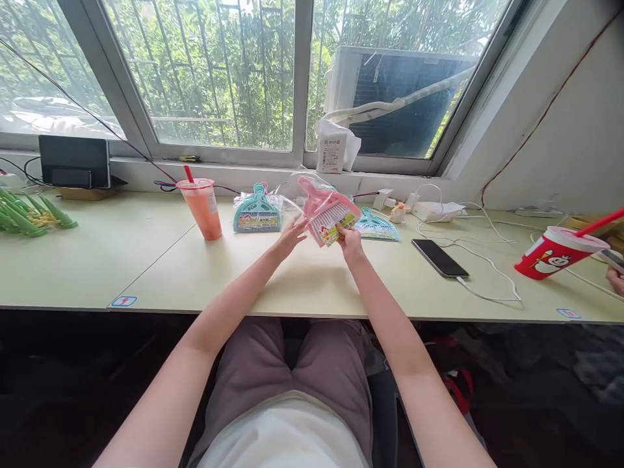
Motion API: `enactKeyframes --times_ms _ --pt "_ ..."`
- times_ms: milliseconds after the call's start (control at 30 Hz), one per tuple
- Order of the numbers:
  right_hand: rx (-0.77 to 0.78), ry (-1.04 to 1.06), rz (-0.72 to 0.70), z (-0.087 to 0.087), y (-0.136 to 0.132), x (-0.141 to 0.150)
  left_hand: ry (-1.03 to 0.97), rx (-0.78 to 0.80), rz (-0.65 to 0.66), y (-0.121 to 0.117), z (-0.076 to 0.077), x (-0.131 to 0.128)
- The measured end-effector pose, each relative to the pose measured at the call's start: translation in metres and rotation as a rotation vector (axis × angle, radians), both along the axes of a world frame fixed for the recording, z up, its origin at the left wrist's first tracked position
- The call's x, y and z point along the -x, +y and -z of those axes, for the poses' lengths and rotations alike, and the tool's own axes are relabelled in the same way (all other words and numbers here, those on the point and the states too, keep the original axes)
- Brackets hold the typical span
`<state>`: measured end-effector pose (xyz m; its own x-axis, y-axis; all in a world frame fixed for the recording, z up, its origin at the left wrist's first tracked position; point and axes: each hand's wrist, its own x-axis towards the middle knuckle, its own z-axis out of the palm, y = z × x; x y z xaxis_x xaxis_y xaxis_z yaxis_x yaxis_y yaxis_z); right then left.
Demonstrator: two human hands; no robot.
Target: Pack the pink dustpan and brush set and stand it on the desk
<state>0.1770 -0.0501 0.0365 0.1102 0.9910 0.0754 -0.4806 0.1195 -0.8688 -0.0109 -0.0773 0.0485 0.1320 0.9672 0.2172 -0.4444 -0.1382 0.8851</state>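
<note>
Pinching the pink dustpan set (320, 203), right-hand grip (349, 239) nearly closed.

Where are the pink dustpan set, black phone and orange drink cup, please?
Pink dustpan set (331, 213): head view, on its brush.
Black phone (439, 258): head view, on its screen.
Orange drink cup (203, 213): head view, on its side.

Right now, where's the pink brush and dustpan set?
The pink set is near the middle of the head view, in the right hand, just left of a teal set.
</note>
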Motion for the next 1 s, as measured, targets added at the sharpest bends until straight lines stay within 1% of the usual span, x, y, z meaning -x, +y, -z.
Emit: enactKeyframes --times_ms 100,200,333,400,533,633,733,833,933,1000 --pt "-0.035 -0.08 -0.014 -0.004 -0.002 0.0 -0.045 -0.034 -0.017 0.003 -0.002 0.006" --pt "-0.044 -0.174 -0.055 -0.007 -0.007 0.005 -0.05 -0.098 -0.029 -0.001 -0.005 0.009" --pt "-0.032 -0.225 -0.095 -0.007 -0.012 0.014 0.022 -0.21 0.041 -0.013 -0.011 0.006" --pt "-0.01 -0.207 -0.086 -0.006 -0.013 0.016 0.04 -0.227 0.049 -0.017 -0.013 0.003" --pt "0.052 -0.123 -0.011 -0.004 -0.011 0.012 0.024 -0.156 -0.006 -0.016 -0.008 -0.003" --pt "0.066 -0.044 0.043 -0.002 -0.01 0.009 0.071 -0.11 0.054 -0.013 0.001 -0.007" --pt "0.059 -0.053 0.082 -0.002 -0.009 0.009 0.158 -0.07 0.103 -0.009 0.01 -0.012" --pt "0.02 -0.122 0.103 -0.002 -0.009 0.011 0.145 -0.049 0.051 -0.006 0.014 -0.014" --pt "-0.034 -0.176 0.128 -0.002 -0.008 0.015 0.01 -0.057 -0.03 -0.001 0.013 -0.012" --pt "-0.059 -0.224 0.168 -0.001 -0.007 0.015 -0.035 -0.046 -0.076 0.0 0.013 -0.011"
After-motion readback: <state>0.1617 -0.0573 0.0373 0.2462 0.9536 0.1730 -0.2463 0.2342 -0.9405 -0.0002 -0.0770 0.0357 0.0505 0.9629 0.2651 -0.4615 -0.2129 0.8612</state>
